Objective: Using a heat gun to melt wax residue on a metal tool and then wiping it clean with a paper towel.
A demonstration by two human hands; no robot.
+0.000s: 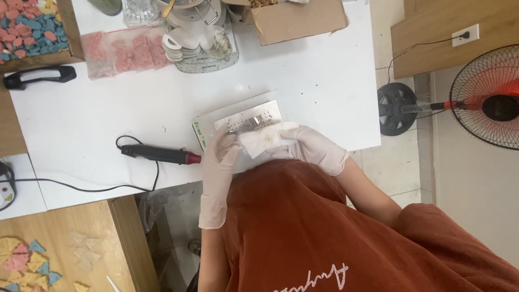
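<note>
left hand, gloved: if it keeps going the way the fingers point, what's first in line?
Judging from one view, the left hand points up the white table, already at the metal plate beside the white wipe. Beyond that, likely the stack of white heart-shaped pieces.

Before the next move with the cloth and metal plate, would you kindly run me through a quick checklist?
1. Both hands gloved: ok.
2. Right hand holds the cloth: ok.
3. Left hand at the metal plate, steadying it: cannot tell.
4. Plate fully on the table: ok.
5. Hot-air tool lies apart from the hands: ok.
6. Tool switched off: cannot tell.
</note>
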